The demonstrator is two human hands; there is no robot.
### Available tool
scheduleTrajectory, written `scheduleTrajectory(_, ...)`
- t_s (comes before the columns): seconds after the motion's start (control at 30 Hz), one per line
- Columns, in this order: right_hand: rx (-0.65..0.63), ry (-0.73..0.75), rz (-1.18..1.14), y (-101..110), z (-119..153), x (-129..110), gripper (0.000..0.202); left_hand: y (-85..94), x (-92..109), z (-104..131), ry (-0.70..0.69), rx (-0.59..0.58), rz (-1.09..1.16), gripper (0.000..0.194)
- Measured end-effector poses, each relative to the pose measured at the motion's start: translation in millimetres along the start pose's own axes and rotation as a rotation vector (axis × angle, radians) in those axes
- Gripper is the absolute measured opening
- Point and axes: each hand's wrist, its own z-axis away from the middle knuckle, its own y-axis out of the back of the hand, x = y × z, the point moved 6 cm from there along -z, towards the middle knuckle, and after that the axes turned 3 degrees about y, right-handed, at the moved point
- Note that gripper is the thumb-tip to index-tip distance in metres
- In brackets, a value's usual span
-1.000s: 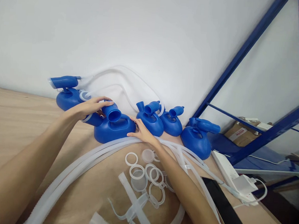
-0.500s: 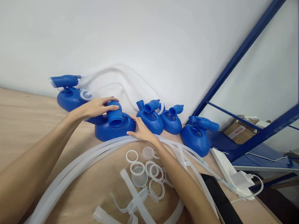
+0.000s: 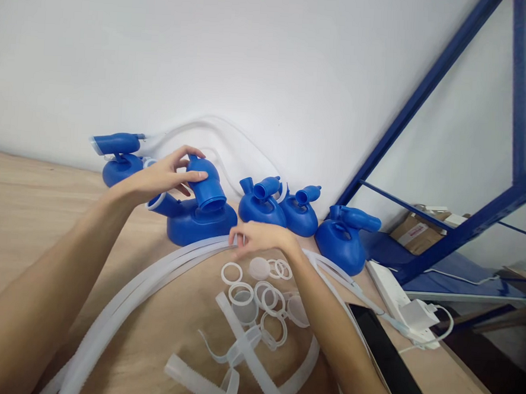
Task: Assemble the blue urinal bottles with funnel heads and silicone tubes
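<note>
Fingers [image 3: 198,176] of the left hand [image 3: 169,170]: partly closed round the upper end of a blue spout piece [image 3: 207,190], thumb on its near side.
Spout piece: above the handle of the near bottle [image 3: 185,231], mouth tilted down (whether it is seated there, one cannot tell).
Right hand [image 3: 263,237]: just beside the near bottle's right end, its fingers bent and apart, nothing seen in them.
Tipping risk: the near bottle might slide or rock under an off-centre push, since neither hand visibly braces it.
Snag risk: tubing [image 3: 78,364] along the near bottle's front could catch the right hand and scatter the translucent caps [image 3: 259,269].
</note>
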Motion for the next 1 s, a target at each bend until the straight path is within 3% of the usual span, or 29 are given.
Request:
scheduleTrajectory(0.07, -0.209, -0.101, 0.053, -18.3, 1.5, -4.5, 0.054, 6.6, 4.8, 3.2, -0.005, 0.059, 0.089, 0.090)
scheduleTrajectory(0.13, -0.280, -0.190, 0.119, -31.6, -2.0, -6.1, 0.061, 12.2, 9.1, 6.3, -0.016, 0.117, 0.117, 0.095)
scheduleTrajectory(0.27, -0.247, -0.058, 0.220, -41.8, -17.0, -18.1, 0.034, 21.2, 12.1, 9.9, 0.001, 0.201, 0.031, 0.064)
scheduleTrajectory(0.33, -0.188, 0.025, 0.266, -38.8, -21.3, -21.5, 0.018, 23.9, 13.5, 11.2, 0.011, 0.224, -0.025, 0.058)
scheduleTrajectory(0.47, -0.096, 0.099, 0.230, -23.9, -15.9, -18.3, 0.011, 22.4, 20.4, 15.6, 0.007, 0.231, -0.057, 0.055)
scheduleTrajectory(0.53, 0.052, 0.169, 0.120, -4.7, -6.2, -19.0, 0.016, 20.0, 24.6, 18.1, 0.003, 0.232, -0.051, 0.055)
scheduleTrajectory(0.67, 0.687, 0.288, -0.327, 54.0, 25.2, -16.6, 0.024, 16.3, 32.5, 22.4, -0.017, 0.292, -0.049, 0.065)
scheduleTrajectory(0.77, 1.018, 0.291, -0.722, 71.5, 39.1, -10.7, 0.033, 6.9, 37.2, 24.8, -0.043, 0.320, -0.005, 0.071)
scheduleTrajectory(0.87, 1.096, 0.339, -0.952, 69.0, 37.5, -20.2, 0.042, -6.8, 48.2, 29.8, -0.162, 0.390, -0.070, 0.078)
scheduleTrajectory(1.0, 1.084, 0.421, -0.979, 63.2, 36.5, -44.7, 0.058, -28.3, 66.4, 42.8, -0.375, 0.461, -0.182, 0.083)
